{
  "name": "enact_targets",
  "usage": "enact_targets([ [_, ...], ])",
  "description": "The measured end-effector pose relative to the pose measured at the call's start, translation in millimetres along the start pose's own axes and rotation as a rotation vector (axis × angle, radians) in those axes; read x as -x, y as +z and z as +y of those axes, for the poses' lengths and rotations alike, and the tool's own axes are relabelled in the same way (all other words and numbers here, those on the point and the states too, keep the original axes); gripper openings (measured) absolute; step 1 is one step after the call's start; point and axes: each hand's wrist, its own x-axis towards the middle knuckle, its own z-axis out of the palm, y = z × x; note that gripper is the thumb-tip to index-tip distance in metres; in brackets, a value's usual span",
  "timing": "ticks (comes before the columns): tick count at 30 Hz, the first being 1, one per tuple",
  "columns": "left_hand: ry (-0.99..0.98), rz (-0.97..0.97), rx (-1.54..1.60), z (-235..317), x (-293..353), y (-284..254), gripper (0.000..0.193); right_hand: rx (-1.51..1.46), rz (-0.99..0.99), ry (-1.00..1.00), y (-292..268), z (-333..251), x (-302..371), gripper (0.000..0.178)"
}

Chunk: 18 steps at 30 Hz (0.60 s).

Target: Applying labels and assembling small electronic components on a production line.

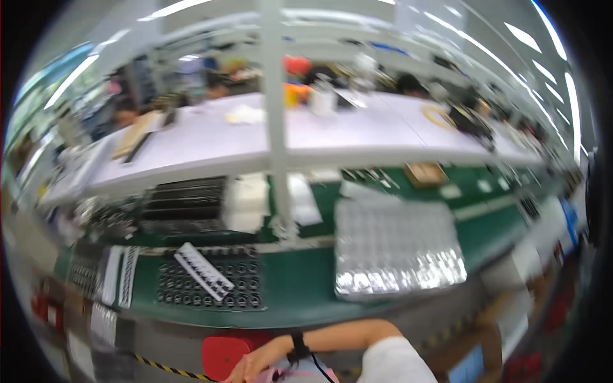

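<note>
I'm on a factory assembly line: long green workbench [300,287], white shelf [211,143] overhead, black part trays [211,284], clear blister trays [396,246], other workers beyond

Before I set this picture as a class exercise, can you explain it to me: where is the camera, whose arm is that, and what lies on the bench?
The single picture comes from a wide fisheye camera worn on a person's head, so straight edges bend near the rim, and motion blurs it. No machine is at work here, only a person. At the bottom edge you see that person's forearm, with a dark wristband, and one hand low down near a red stool. Which hand it is, and whether its fingers hold anything, I cannot tell.

On the green bench lie a clear plastic tray with many small pockets, a black tray with round holes, and a white strip resting slantwise on that black tray. Above runs a white shelf with blurred odds and ends.
</note>
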Motion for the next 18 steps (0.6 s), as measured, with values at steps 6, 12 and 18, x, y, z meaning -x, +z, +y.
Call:
enact_targets([
  [6,-0.095,0.143,0.493,-199,112,9,0.048,0.656,0.300,0.589,-36,78,-11,0.057],
  [12,-0.066,-0.115,0.414,-337,110,-89,0.047,0.397,0.962,0.999,-43,222,-15,0.066],
  [18,-0.020,-0.421,0.272,-521,94,-143,0.046,0.682,1.793,0.766,-26,365,-109,0.057],
])
